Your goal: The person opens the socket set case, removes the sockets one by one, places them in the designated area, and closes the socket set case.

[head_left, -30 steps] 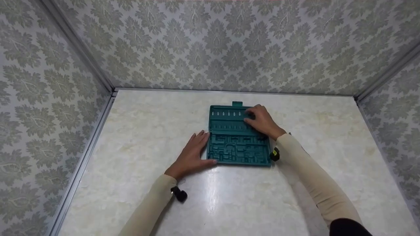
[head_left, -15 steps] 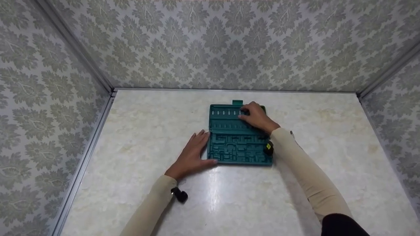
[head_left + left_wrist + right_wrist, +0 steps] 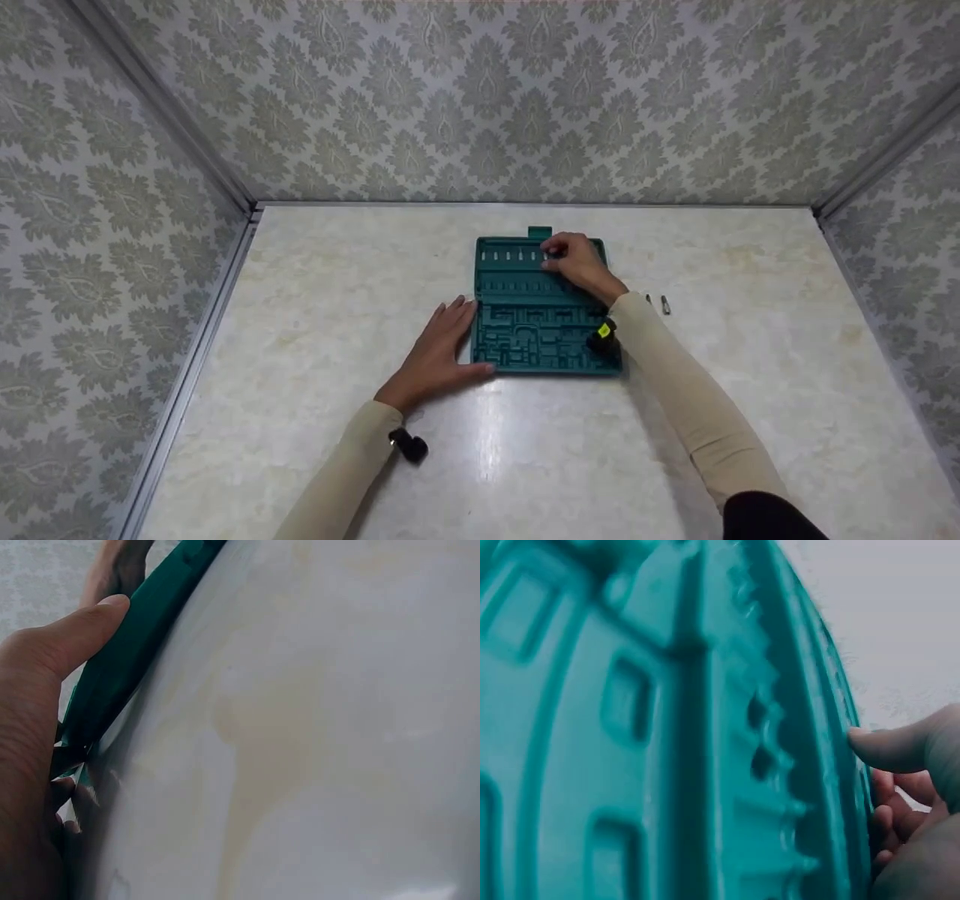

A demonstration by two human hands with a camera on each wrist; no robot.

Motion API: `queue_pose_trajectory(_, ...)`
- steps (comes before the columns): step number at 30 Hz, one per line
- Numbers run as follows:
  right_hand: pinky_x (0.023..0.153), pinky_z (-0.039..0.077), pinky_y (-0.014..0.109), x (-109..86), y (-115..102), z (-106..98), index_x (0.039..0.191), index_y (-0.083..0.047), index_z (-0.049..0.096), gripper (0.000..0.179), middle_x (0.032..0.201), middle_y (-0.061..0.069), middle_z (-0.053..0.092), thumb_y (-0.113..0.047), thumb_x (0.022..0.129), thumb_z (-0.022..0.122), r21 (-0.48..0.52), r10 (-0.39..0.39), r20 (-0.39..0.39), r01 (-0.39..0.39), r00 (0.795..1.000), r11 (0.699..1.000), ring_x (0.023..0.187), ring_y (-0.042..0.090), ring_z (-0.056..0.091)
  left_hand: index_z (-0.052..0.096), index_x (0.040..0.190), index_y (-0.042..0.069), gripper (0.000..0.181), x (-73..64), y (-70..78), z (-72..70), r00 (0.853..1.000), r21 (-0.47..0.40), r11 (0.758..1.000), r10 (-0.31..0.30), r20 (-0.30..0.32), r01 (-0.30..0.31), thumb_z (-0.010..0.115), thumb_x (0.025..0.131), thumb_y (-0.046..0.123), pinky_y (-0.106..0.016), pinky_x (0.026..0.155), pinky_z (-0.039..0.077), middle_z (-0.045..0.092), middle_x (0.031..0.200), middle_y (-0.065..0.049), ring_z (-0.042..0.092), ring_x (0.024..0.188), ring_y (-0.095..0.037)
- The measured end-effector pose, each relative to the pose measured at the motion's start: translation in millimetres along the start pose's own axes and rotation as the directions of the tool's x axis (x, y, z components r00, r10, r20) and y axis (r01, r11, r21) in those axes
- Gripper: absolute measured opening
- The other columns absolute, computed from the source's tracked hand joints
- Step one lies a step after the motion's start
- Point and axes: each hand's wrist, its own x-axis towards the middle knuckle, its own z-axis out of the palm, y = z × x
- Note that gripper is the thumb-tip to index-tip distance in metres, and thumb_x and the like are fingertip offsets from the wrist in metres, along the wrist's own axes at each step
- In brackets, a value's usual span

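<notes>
A green plastic tool case (image 3: 540,300) lies unfolded on the table, its moulded recesses facing up. Along the far half runs a row of small silver screwdriver bits (image 3: 520,255). My left hand (image 3: 439,349) rests along the case's left side with fingers extended, its thumb (image 3: 112,611) on the near edge. At the right end of the visible row, my right hand (image 3: 579,259) pinches a bit (image 3: 546,256) between thumb and index finger. In the right wrist view the case's lid wall hides that bit; only the thumb and curled fingers (image 3: 907,799) show beyond it.
Two loose bits lie on the table right of the case, one (image 3: 665,304) in full view and the other (image 3: 648,298) partly behind the right sleeve. A latch tab (image 3: 539,232) sticks out from the far edge. Patterned walls (image 3: 487,112) enclose the pale table (image 3: 337,262).
My right hand has shifted left along the row, its fingertips coming onto the last visible bit. The loose bits have come out from behind the sleeve. My left hand stays put.
</notes>
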Motion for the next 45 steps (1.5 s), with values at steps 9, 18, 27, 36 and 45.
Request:
queue_pose_trajectory(9, 0.113, 0.053, 0.057, -2.4, 0, 2, 0.14, 0.008, 0.07, 0.04, 0.139, 0.027, 0.067, -0.013, 0.106, 0.076, -0.145, -0.05, -0.055, 0.042, 0.997, 0.989, 0.129, 0.041, 0.064, 0.018, 0.178, 0.025, 0.122, 0.0, 0.2, 1.2, 1.0, -0.017, 1.0, -0.011, 0.0, 0.011, 0.069, 0.087, 0.086, -0.041, 0.138, 0.004, 0.018, 0.184, 0.005, 0.006, 0.17, -0.012)
queue_pose_trajectory(18, 0.104, 0.054, 0.052, -2.3, 2, -1, 0.13, 0.007, 0.073, 0.028, 0.127, 0.025, 0.07, -0.005, 0.104, 0.075, -0.005, -0.022, -0.089, 0.021, 0.996, 1.0, 0.115, 0.036, 0.065, 0.018, 0.178, 0.021, 0.123, 0.5, 1.9, -0.5, 1.0, -0.002, 1.0, -0.009, 0.01, 0.009, 0.069, 0.087, 0.085, -0.04, 0.138, 0.003, 0.019, 0.184, 0.002, 0.006, 0.171, -0.013)
queue_pose_trajectory(27, 0.104, 0.056, 0.053, -2.8, 3, 0, 0.121, 0.008, 0.078, 0.021, 0.124, 0.025, 0.072, -0.005, 0.106, 0.072, -0.044, -0.065, -0.114, 0.061, 0.991, 0.997, 0.114, 0.038, 0.067, 0.018, 0.178, 0.022, 0.121, 0.7, 2.6, -1.0, 1.0, -0.004, 1.0, -0.011, 0.009, 0.011, 0.069, 0.088, 0.083, -0.039, 0.138, 0.002, 0.02, 0.184, 0.002, 0.006, 0.171, -0.013)
queue_pose_trajectory(36, 0.092, 0.054, 0.03, -12.7, 6, -13, 0.123, 0.004, 0.077, 0.024, 0.122, 0.017, 0.074, -0.014, 0.107, 0.074, 0.187, -0.064, -0.204, 0.103, 0.977, 0.977, 0.105, 0.02, 0.065, 0.018, 0.179, 0.022, 0.122, -0.2, 1.4, 1.7, 1.0, -0.012, 1.0, -0.014, 0.012, 0.014, 0.07, 0.087, 0.084, -0.04, 0.138, 0.002, 0.018, 0.184, 0.004, 0.006, 0.171, -0.013)
queue_pose_trajectory(45, 0.095, 0.054, 0.032, -41.3, 16, -33, 0.126, 0.005, 0.076, 0.029, 0.123, 0.016, 0.074, -0.017, 0.107, 0.075, 0.136, -0.059, -0.227, 0.091, 0.972, 0.986, 0.109, 0.021, 0.065, 0.017, 0.179, 0.024, 0.122, -1.8, 0.2, -0.8, 1.0, -0.028, 1.0, -0.005, 0.001, 0.005, 0.071, 0.086, 0.084, -0.043, 0.139, 0.003, 0.019, 0.184, 0.004, 0.006, 0.171, -0.014)
